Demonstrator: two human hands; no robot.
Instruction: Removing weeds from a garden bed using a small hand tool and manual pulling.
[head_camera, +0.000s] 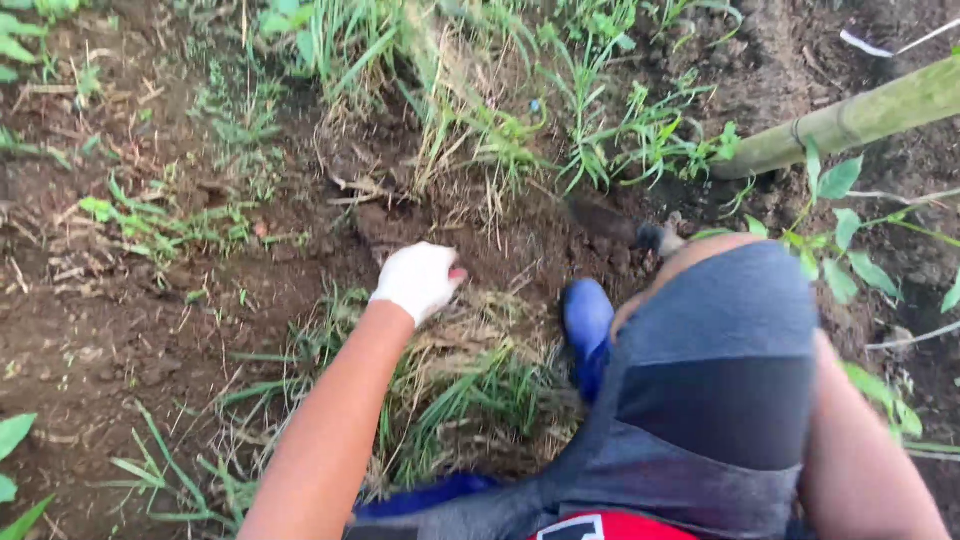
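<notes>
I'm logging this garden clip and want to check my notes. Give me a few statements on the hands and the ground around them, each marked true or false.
1. The left hand wears a white glove. True.
2. The left hand rests on a clump of pulled grass. True.
3. The ground is paved with stone. False: it is bare brown soil with grass and weeds.
4. A bamboo pole lies at the upper right. True.
5. The right hand is plainly in view, holding a bucket. False: the knee hides it; only a dark tool shows.
</notes>
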